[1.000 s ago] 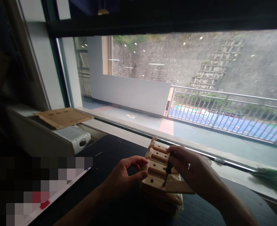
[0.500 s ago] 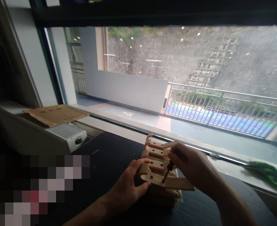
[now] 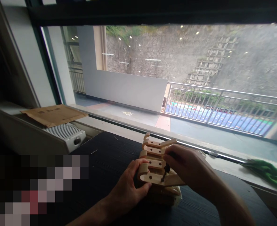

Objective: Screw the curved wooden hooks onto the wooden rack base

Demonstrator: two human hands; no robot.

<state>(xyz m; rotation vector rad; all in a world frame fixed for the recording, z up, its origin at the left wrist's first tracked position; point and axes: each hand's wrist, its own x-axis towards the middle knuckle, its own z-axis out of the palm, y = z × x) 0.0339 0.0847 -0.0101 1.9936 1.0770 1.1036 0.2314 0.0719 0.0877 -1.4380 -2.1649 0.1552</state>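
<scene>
Several pale wooden hooks (image 3: 156, 164) with curled ends and dark holes sit in a row on a block wrapped in clear plastic (image 3: 173, 191). My left hand (image 3: 129, 185) grips the nearest wooden hook (image 3: 155, 178) at its curled end, fingers behind it and thumb along its near side. My right hand (image 3: 187, 164) is closed around a screwdriver (image 3: 166, 169). Its dark shaft slants down, and the tip meets the nearest hook at its right-hand hole. The handle is mostly hidden inside my fist.
Everything rests on a dark table (image 3: 105, 169) by a window. A brown envelope (image 3: 55, 115) lies on a white vented unit (image 3: 66, 135) at left. A green cloth (image 3: 267, 174) and a small crumpled item (image 3: 214, 154) are on the sill. Small bits (image 3: 94, 152) lie on the table.
My right hand has turned and shifted slightly left around the screwdriver, now covering the end of the nearest hook. The left hand keeps its hold. The whole view has moved slightly.
</scene>
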